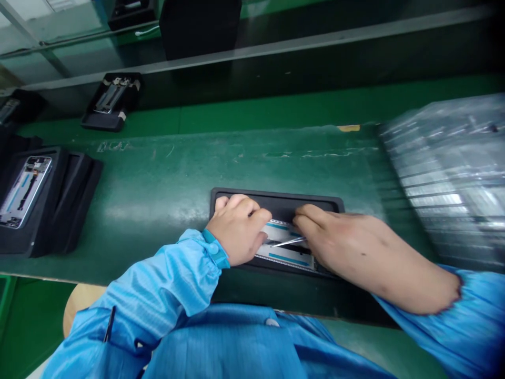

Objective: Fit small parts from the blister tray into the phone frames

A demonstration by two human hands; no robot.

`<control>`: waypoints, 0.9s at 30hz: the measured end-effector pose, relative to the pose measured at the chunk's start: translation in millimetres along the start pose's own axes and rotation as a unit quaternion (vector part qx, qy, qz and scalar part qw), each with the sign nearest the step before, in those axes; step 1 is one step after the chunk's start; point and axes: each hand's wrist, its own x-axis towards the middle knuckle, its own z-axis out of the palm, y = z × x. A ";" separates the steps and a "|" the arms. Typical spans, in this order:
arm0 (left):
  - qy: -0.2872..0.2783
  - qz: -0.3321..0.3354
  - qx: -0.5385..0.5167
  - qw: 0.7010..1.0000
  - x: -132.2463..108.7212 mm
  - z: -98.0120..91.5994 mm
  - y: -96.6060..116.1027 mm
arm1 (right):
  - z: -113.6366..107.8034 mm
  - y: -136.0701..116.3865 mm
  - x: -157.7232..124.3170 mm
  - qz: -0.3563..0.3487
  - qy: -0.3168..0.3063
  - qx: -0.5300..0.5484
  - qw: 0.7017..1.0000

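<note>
Grip: your left hand [239, 229] curls down on the near-left end of the phone frame [286, 247], fingers folded and pressing it; your right hand [335, 239] is pinched closed on thin tweezers [290, 242], tips over the frame's middle.
Thing: you have the phone frame lying flat in a black tray [276, 202], centre of the picture, mostly under your hands.
Handling: judge it light, stiff, thin and easily scratched; hold it by the edges, not the blue-striped inner face.
Surface: your green desk [165, 179] looks smooth and scuffed, so the tray may slide.
Room: more trays with frames sit at left [27, 195] and upper left [112, 100]; a wrapped stack [450, 173] stands at right.
</note>
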 end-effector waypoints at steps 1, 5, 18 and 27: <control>-0.002 -0.001 -0.001 1.000 0.3 -0.2 0.1 | 0.8 1.3 -0.7 0.007 -0.002 0.008 1.000; -0.001 -0.003 -0.005 1.000 0.6 -0.1 0.3 | 14.6 4.9 -9.8 0.059 0.058 0.113 0.990; 0.009 0.000 -0.005 1.000 -1.7 0.8 0.0 | 25.6 -3.4 -30.5 0.081 0.123 0.143 0.979; 0.009 -0.004 -0.008 1.000 -0.7 0.9 -0.5 | 24.1 -13.6 -32.6 0.064 0.125 0.067 0.988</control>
